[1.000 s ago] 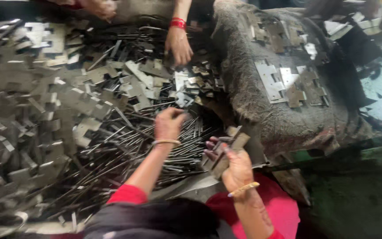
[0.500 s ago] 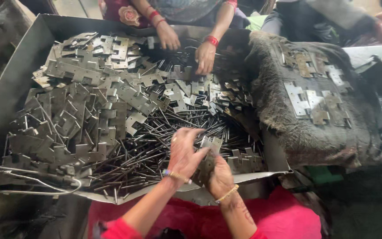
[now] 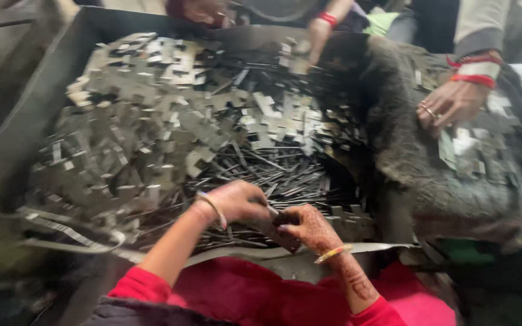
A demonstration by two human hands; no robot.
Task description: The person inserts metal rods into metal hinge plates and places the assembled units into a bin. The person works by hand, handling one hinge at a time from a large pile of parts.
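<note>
L hand (image 3: 237, 202) & R hand (image 3: 309, 228) pinch one small flat grey metal piece (image 3: 276, 226), maybe closed, blurry, just over thin dark metal rods (image 3: 285, 181). Best: hold it steady, fingers off sharp edges.

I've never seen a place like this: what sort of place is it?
Probably a small metalwork workshop. A big metal tray is heaped with stamped metal plates and thin pins. The left hand and right hand join parts, and other people's hands sort alongside.
</note>
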